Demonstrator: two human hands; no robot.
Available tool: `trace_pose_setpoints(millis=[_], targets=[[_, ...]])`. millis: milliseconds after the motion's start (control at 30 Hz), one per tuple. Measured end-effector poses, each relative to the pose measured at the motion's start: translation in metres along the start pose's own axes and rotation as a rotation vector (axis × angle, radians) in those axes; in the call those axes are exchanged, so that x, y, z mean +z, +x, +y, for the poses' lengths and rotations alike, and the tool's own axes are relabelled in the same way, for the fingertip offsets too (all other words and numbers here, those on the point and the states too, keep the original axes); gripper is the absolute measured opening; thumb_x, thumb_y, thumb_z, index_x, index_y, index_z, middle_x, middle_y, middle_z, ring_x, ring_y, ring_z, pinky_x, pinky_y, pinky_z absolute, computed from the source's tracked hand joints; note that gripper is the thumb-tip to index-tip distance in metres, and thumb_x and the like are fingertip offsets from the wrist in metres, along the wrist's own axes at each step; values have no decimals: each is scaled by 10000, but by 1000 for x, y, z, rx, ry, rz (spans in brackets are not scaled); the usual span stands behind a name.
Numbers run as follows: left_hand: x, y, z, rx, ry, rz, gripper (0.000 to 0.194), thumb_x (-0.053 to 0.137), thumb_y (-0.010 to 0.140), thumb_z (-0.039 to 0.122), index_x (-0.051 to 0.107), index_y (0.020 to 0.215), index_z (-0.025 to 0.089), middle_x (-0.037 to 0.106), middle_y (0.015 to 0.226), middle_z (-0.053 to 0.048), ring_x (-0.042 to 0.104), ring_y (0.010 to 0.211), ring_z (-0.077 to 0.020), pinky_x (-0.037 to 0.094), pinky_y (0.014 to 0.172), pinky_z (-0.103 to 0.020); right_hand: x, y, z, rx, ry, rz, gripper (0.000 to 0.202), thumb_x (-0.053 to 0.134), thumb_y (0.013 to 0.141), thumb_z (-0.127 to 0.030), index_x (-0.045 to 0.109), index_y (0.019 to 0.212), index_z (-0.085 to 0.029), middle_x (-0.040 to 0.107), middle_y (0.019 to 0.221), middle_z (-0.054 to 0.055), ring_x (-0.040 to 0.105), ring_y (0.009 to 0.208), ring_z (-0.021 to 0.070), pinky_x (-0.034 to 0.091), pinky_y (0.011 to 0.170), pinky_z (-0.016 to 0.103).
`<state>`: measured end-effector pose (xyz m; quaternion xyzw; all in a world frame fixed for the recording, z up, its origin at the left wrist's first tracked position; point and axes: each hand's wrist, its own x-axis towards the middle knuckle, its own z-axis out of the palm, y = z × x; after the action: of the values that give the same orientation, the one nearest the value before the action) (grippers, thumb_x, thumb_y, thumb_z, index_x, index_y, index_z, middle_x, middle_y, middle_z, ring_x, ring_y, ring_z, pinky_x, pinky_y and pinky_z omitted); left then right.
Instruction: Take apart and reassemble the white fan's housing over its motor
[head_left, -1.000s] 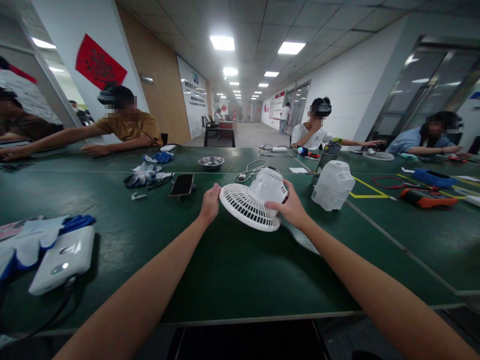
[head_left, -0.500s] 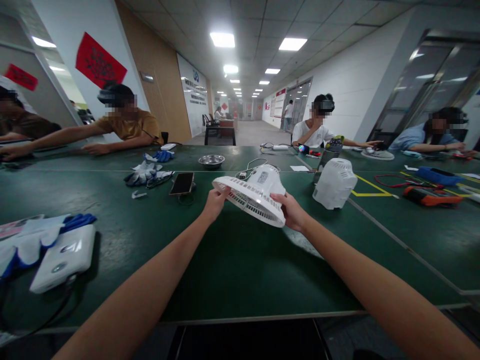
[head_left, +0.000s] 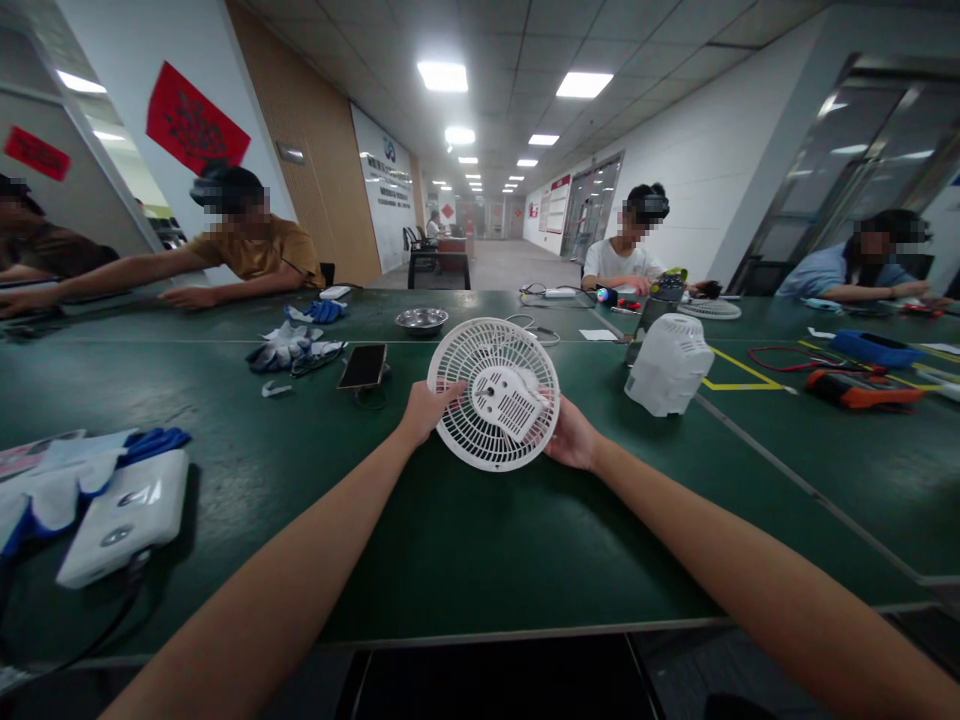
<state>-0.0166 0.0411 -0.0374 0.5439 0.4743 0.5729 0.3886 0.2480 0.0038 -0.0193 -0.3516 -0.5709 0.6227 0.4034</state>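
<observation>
1. The white fan cage [head_left: 507, 402] is in the middle, between the two hands, over the green table [head_left: 525, 570]. Its round, open side faces the person, and a flat piece with slots sits in its center.
2. The left hand [head_left: 426, 412] holds the left edge of the cage. The thumb lies on the front, over the thin bars. The other fingers go behind, so the hand pinches the rim. I cannot tell how those hidden fingers are set.
3. The right hand [head_left: 574, 436] holds the low right side of the cage. Its fingers reach behind the rim, and the palm is partly turned up. I cannot see the fingertips, so I cannot tell if they are spread or pressed together.
4. Both arms reach forward from the bottom corners and come close together at the cage. The left wrist is just left of it, and the right wrist is just right of it.
5. A white cover [head_left: 669, 367] stands on the table to the right, near the right hand but not touching it.
6. A phone [head_left: 362, 367] is to the left of the cage. A shiny bowl [head_left: 421, 320] is farther back.
</observation>
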Motion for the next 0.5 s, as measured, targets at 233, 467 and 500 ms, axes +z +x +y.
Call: trace_pose_setpoints(millis=[233, 467, 500], targets=[[3, -3, 7, 4, 34, -20, 316, 911, 671, 364, 750, 794, 123, 769, 762, -70, 726, 700, -238, 620, 693, -393, -4, 5, -2, 78, 178, 31, 356, 552, 923, -465, 546, 1217, -263, 741, 1033, 38, 736, 903, 225, 610, 793, 409], [4, -1, 6, -23, 73, -41, 293, 928, 652, 313, 756, 795, 124, 772, 754, -78, 724, 668, -244, 605, 633, -380, -76, 11, -9, -203, -732, 627, 854, 781, 707, -409, 394, 1448, -236, 667, 1088, 76, 658, 891, 267, 546, 899, 485], [3, -1, 5, -32, 76, -36, 294, 931, 651, 311, 756, 794, 124, 772, 751, -80, 725, 667, -246, 603, 635, -381, -90, 10, -9, -225, -898, 715, 848, 785, 687, -370, 423, 1440, -221, 637, 1156, 111, 635, 985, 295, 512, 959, 500]])
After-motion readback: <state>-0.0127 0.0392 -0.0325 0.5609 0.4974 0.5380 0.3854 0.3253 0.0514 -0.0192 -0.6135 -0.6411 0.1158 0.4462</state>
